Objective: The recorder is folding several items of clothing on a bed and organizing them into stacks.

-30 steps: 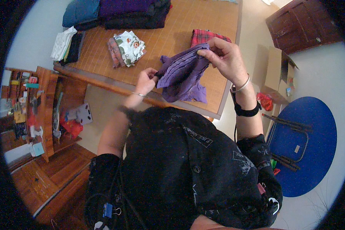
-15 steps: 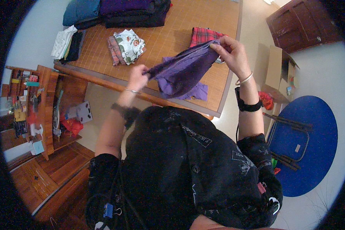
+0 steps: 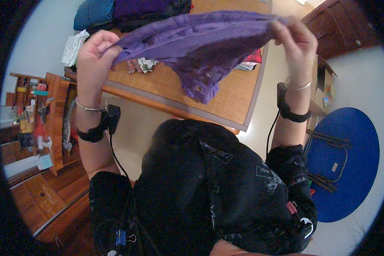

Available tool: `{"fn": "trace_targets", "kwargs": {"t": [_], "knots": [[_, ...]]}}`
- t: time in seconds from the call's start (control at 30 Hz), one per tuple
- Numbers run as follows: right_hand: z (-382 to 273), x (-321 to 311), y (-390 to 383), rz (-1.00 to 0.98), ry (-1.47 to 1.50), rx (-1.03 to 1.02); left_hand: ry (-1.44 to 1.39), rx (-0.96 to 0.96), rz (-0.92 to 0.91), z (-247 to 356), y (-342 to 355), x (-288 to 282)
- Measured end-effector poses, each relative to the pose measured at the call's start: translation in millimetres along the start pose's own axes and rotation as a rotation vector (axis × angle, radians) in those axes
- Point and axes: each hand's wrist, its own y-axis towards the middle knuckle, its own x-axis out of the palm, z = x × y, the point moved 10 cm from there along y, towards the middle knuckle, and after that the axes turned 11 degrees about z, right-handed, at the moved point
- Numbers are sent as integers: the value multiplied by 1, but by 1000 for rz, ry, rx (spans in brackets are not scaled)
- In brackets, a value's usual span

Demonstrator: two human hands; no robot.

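Observation:
A purple garment (image 3: pixel 200 47) is stretched between my two hands above the mat-covered table; its exact kind I cannot make out. My left hand (image 3: pixel 97 53) pinches one end of its edge. The opposite end is gripped by my right hand (image 3: pixel 296 40), a little blurred. The cloth between them sags, and a narrower part with small patterned spots droops toward the table's near edge. Behind it, the folded white print and pink plaid clothes (image 3: pixel 146 65) are mostly hidden, and a red plaid cloth (image 3: pixel 255 56) shows only in part.
The table (image 3: pixel 158 85) has a raised near edge. Dark folded clothes (image 3: pixel 145 13) and a teal bundle (image 3: pixel 94 15) lie at the back left, near white folded cloth (image 3: pixel 74 48). A wooden shelf (image 3: pixel 55 111) stands left; a blue round folding table (image 3: pixel 358 162) leans right.
Both hands have moved up and apart, my left hand leftward and my right hand rightward. The purple garment, bunched before, is now spread wide between them.

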Motion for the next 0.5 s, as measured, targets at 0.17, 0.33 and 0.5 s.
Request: {"fn": "trace_targets", "kwargs": {"t": [0.17,0.33,0.5], "knots": [[14,24,-45,-240,-181,77,89,-144,-147,-33,-39,1],[-67,-21,-63,-335,70,-9,12,-215,-226,32,-92,-27],[-67,-30,-77,-381,323,24,107,260,-329,77,-101,-26]]}}
